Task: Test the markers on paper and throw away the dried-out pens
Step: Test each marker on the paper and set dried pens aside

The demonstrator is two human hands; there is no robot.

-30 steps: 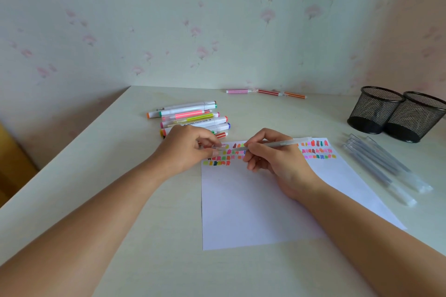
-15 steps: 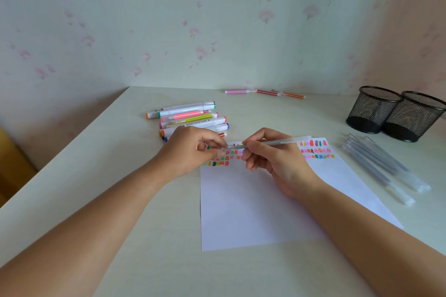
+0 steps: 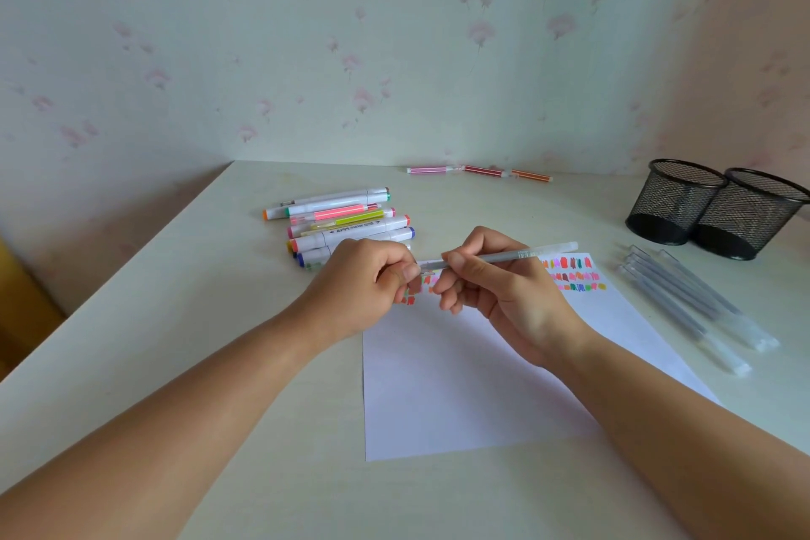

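a clear-barrelled gel pen [image 3: 504,257] is held just above the top edge of the sheet of paper [image 3: 460,386]. its long axis runs from the tip, low at the left, to the blunt end, higher at the right. the barrel is gripped by the right hand [image 3: 504,294], with thumb and curled fingers closed round the part nearer the tip. the left hand [image 3: 359,289] is set just left of that tip, thumb and forefinger pinched on a small clear piece judged to be the cap [image 3: 424,270]. whether the cap is seated or free cannot be told. the coming move is judged to turn on this line: the cap is to be drawn leftward along the axis, away from the right hand, before the tip is lowered to bare paper below the colour swatches [image 3: 570,274]. a heap of markers [image 3: 346,224] is laid left of the paper's top corner. more clear pens [image 3: 683,303] are lined up to the paper's right.
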